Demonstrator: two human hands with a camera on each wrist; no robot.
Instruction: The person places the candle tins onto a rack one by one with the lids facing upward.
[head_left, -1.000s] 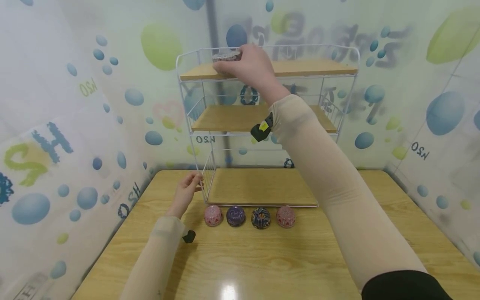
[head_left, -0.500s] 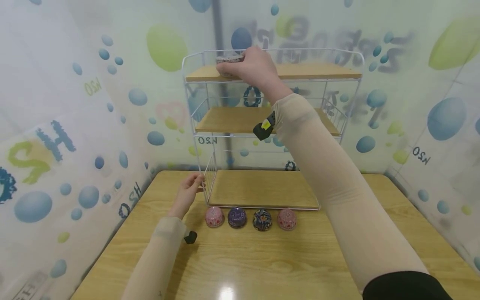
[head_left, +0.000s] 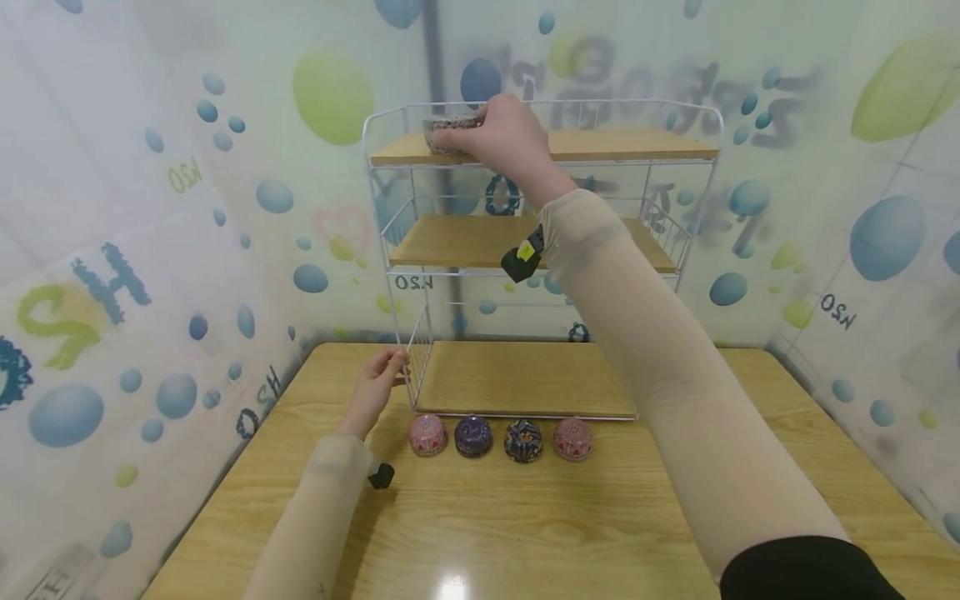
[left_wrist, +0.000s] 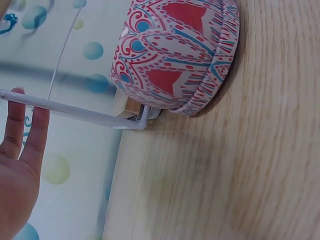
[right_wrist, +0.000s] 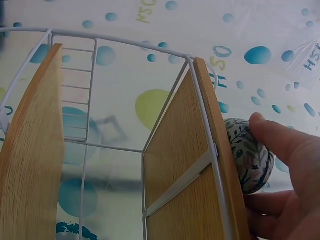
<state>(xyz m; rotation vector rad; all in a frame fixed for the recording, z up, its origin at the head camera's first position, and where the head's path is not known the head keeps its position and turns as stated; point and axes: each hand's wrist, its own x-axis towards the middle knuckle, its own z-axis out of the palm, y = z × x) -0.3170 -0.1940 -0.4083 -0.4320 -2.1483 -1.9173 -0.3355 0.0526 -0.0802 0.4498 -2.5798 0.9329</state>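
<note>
A white wire rack (head_left: pixel 540 258) with three wooden shelves is placed at the back of the tabletop (head_left: pixel 525 517). On the top shelf (head_left: pixel 622 143) of the rack, near its left end, a small patterned tin (head_left: pixel 448 129) is held by the right hand (head_left: pixel 504 137). The grip of this hand is closed around the tin, with the thumb and fingers curled on it, and the tin is touching the shelf board. The same tin (right_wrist: pixel 248 155) is seen in the right wrist view with a dark leaf pattern on white.

The left hand (head_left: pixel 372 387) is placed at the lower left corner of the rack. Its fingers (left_wrist: pixel 27 127) are straight and are touching a thin wire of the frame; nothing is gripped.

Just in front of the rack, four other round tins are standing in a row: a pink tin (head_left: pixel 428 434), a purple tin (head_left: pixel 473 435), a dark tin (head_left: pixel 522 440) and a red tin (head_left: pixel 573 437).
</note>
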